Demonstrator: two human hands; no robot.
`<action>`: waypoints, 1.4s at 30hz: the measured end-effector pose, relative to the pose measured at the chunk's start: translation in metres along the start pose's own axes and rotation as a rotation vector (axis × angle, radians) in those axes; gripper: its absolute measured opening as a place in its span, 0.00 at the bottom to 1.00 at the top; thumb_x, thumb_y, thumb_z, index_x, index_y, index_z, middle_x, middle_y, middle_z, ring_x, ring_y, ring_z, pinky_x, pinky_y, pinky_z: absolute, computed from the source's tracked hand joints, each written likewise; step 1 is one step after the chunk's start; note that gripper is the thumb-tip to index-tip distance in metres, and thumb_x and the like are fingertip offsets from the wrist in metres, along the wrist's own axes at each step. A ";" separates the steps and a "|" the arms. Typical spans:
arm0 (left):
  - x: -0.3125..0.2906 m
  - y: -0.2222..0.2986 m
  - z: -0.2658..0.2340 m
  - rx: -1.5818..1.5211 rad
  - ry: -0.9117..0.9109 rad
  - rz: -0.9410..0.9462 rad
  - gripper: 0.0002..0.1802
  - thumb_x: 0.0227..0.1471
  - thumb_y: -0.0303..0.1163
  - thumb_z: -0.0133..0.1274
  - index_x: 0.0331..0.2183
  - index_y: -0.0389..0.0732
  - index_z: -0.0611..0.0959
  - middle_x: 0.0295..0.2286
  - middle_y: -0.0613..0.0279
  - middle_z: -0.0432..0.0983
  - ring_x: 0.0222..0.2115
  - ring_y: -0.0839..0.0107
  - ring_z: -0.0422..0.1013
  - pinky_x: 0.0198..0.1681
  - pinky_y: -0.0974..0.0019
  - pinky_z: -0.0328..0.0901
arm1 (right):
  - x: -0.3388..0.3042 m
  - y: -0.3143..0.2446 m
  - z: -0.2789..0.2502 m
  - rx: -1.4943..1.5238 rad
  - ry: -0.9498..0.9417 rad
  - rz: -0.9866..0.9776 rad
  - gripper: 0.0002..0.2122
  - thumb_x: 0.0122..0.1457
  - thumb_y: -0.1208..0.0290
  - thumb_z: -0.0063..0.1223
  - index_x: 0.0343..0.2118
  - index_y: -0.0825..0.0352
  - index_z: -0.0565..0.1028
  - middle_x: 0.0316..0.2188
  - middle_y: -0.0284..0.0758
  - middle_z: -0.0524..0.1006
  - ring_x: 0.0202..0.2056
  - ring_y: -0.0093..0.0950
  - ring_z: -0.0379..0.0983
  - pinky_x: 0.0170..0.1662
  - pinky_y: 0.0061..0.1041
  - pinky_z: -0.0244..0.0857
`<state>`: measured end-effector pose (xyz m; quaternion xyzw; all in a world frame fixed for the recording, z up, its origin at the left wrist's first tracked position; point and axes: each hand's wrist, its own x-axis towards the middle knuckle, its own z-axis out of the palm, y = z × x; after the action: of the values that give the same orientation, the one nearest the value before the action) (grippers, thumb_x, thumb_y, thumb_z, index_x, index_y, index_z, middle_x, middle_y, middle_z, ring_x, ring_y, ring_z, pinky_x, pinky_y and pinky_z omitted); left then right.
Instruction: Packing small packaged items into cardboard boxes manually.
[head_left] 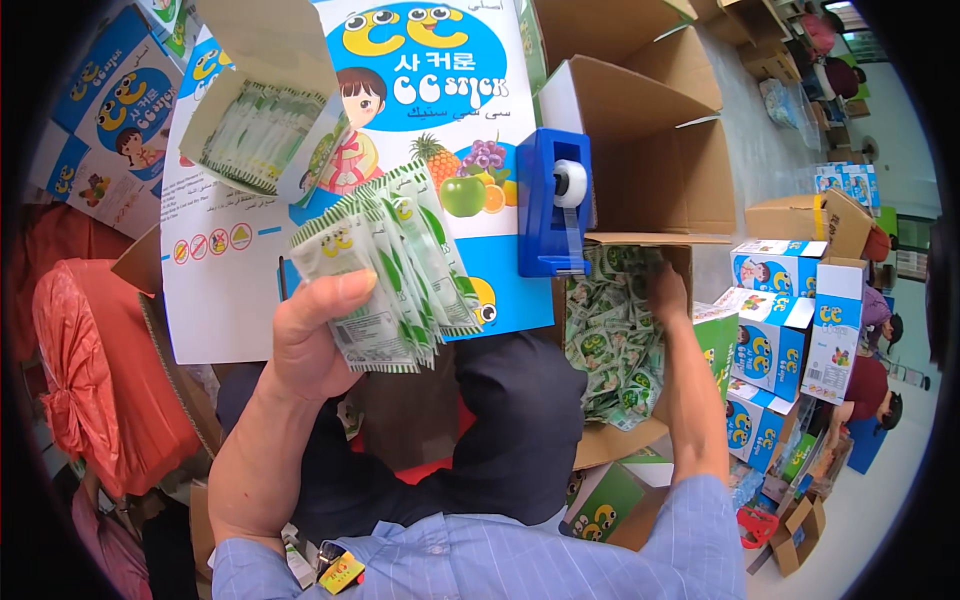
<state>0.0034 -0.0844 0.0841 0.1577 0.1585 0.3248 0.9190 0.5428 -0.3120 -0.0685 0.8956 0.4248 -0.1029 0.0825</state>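
Note:
My left hand (318,335) is closed around a fanned stack of flat white-and-green sachets (395,270), with the thumb lying across the front one. Beyond the stack, a small white box (282,45) stands with its lid up. Upright sachets (255,135) in a row fill that box. To the right, my right hand (668,292) reaches into a brown carton (612,440) of loose sachets (610,350). Its fingers are at the far side of the carton, too dark and small to read. A blue tape dispenser (545,210) holding a white roll is just left of that carton.
A large printed white-and-blue carton (225,300) serves as the surface before me. Open brown cartons (655,165) stand at the far right, with stacked blue-and-white boxes (770,340) nearer. A red plastic bag (105,370) bulges at left. Several people sit along the right.

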 end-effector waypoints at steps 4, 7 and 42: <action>-0.015 -0.002 0.007 0.091 0.017 -0.023 0.33 0.55 0.30 0.61 0.61 0.33 0.74 0.53 0.49 0.80 0.50 0.59 0.81 0.54 0.55 0.76 | -0.103 -0.054 -0.084 1.216 -0.018 0.034 0.18 0.70 0.68 0.51 0.58 0.72 0.72 0.53 0.42 0.79 0.51 0.32 0.79 0.56 0.35 0.74; -0.034 -0.010 0.003 0.389 -0.027 -0.061 0.33 0.51 0.25 0.65 0.59 0.35 0.77 0.52 0.53 0.80 0.48 0.61 0.81 0.53 0.58 0.75 | -0.177 -0.144 -0.146 1.651 -0.007 -0.101 0.18 0.72 0.69 0.51 0.61 0.71 0.72 0.57 0.39 0.77 0.54 0.28 0.77 0.59 0.31 0.72; 0.017 -0.032 -0.056 1.647 0.096 0.893 0.71 0.35 0.37 0.80 0.70 0.35 0.49 0.59 0.41 0.64 0.60 0.38 0.64 0.66 0.35 0.55 | -0.121 -0.398 -0.134 1.941 -0.384 -0.618 0.30 0.76 0.41 0.30 0.51 0.67 0.75 0.44 0.37 0.81 0.45 0.27 0.79 0.52 0.27 0.72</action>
<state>0.0114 -0.0864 0.0180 0.7913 0.3010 0.4390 0.3008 0.1735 -0.1217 0.0672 0.3973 0.3499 -0.5585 -0.6386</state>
